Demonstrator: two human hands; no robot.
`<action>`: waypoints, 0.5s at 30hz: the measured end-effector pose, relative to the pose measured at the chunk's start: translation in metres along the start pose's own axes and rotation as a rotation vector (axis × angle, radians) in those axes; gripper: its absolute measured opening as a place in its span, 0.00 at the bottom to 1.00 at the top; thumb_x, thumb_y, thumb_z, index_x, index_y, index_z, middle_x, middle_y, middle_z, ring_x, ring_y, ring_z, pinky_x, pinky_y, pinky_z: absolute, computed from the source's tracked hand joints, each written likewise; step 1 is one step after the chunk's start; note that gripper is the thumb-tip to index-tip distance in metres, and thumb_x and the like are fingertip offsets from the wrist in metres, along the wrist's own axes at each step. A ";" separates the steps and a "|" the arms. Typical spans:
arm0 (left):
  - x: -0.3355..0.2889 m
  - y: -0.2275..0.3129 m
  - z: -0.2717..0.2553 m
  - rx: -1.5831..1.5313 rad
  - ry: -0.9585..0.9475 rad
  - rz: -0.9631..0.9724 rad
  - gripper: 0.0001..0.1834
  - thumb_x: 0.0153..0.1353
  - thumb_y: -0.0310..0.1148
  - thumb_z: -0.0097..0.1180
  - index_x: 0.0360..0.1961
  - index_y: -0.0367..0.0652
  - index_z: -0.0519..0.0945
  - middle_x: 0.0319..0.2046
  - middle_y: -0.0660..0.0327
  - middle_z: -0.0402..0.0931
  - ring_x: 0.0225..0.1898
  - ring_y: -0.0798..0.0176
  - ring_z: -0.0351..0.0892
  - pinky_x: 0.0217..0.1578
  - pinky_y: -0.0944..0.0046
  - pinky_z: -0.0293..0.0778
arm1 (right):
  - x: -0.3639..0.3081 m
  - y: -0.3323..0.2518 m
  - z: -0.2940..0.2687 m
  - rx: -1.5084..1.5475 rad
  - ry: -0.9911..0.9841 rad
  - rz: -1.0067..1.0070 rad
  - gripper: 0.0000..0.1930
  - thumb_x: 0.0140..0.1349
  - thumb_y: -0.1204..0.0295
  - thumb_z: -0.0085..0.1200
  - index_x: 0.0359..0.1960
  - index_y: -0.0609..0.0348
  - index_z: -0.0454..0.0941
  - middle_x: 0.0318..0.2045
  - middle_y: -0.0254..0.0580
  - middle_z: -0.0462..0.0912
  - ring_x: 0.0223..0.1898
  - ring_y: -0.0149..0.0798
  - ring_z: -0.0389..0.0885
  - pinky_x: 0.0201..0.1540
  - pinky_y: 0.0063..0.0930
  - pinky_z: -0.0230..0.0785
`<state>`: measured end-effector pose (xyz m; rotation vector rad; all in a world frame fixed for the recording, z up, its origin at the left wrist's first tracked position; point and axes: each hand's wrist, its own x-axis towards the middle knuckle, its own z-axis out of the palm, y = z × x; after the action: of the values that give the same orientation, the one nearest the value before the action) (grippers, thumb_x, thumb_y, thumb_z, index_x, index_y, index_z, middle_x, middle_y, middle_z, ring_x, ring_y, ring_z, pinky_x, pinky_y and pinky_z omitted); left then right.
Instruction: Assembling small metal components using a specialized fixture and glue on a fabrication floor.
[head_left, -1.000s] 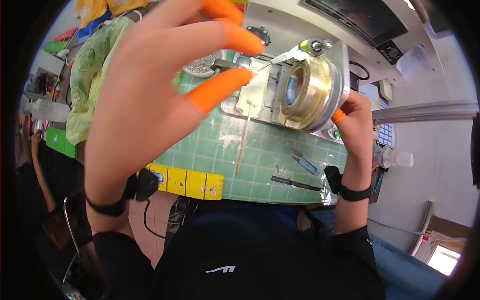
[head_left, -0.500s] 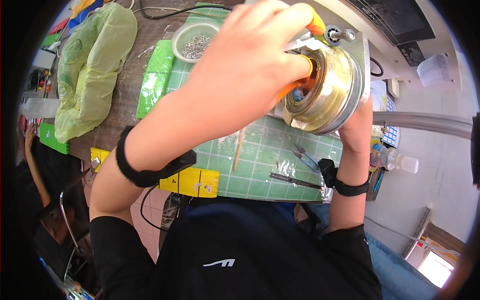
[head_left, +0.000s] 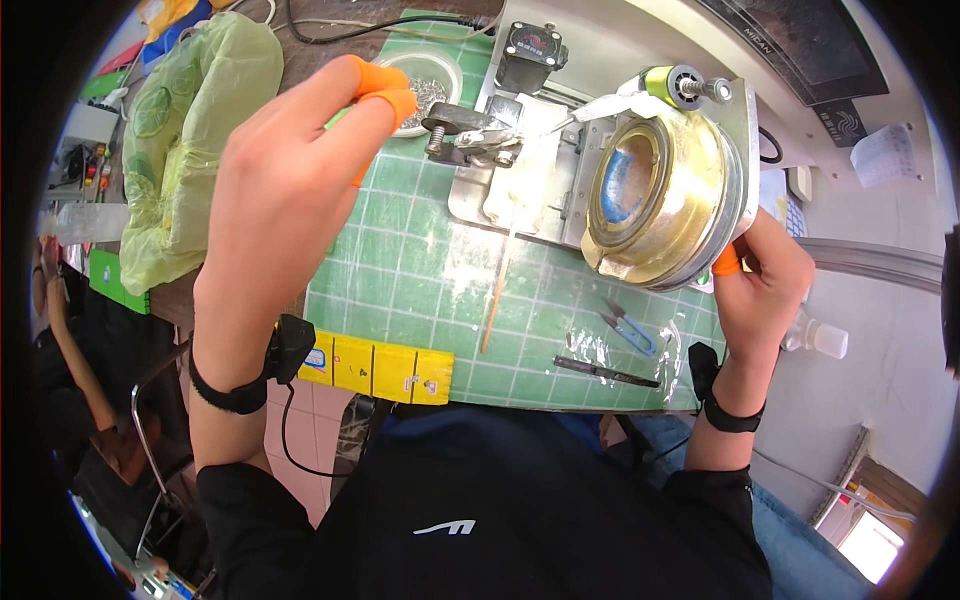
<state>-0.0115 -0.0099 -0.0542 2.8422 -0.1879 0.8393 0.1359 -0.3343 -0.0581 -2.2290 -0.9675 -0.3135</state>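
My left hand (head_left: 285,175), orange covers on its fingertips, is raised beside a round clear tub (head_left: 455,72) of small metal pieces. Its thumb and fingers are pinched together; whatever they hold is hidden. On the right stands a brass-coloured ring-shaped fixture (head_left: 685,215) with a blue patch inside its opening. My right hand (head_left: 765,285) is at the fixture's lower right edge, fingers curled, an orange cover showing on one. What it grips is hidden behind the fixture. Left of the fixture, a black spring clamp (head_left: 460,135) sits over a whitish strip (head_left: 525,180).
Blue-handled snips (head_left: 630,330), a dark pen-like tool (head_left: 605,372) and a thin wooden stick (head_left: 495,295) lie on the green cutting mat (head_left: 400,260). A yellow divided strip (head_left: 385,370) edges the mat. A bag-lined container (head_left: 195,150) stands left; a person's arm (head_left: 75,345) shows beyond.
My left hand has drawn out of the fixture's opening and moved left towards the tub, uncovering the clamp and strip. My right hand has shifted right and down, showing more beside the fixture.
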 end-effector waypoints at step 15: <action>-0.016 0.001 0.017 -0.084 -0.164 -0.073 0.10 0.57 0.22 0.65 0.41 0.38 0.84 0.30 0.54 0.76 0.29 0.50 0.78 0.29 0.58 0.73 | -0.005 -0.008 -0.007 -0.107 -0.057 0.029 0.09 0.51 0.82 0.68 0.31 0.64 0.78 0.21 0.40 0.76 0.19 0.33 0.71 0.25 0.23 0.65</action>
<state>-0.0163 -0.0128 -0.0775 2.8190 -0.1361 0.5702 0.1272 -0.3379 -0.0512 -2.3585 -0.9680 -0.2960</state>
